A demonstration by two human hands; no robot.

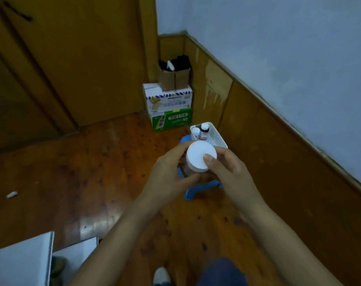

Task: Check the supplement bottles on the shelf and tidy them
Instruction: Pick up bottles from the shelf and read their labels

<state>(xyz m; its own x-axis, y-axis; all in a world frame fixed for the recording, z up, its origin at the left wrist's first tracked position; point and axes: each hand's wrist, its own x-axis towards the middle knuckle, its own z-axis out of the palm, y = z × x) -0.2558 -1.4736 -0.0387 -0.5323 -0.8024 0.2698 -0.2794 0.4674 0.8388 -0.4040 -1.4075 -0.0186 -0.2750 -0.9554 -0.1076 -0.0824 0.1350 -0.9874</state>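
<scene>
While one bottle is in hand: checking under way, tidying part done.
Left hand grips its body, right hand pinches the cap, above the stool; two more bottles stand in the basket; no shelf in view.

This was a room in a home. A glossy wooden plank floor filled the middle of the frame. A brown wooden door stood at upper left. Wood wainscot panelling ran beneath a pale painted wall at right, and stacked printed cartons sat in the corner at upper centre.
</scene>
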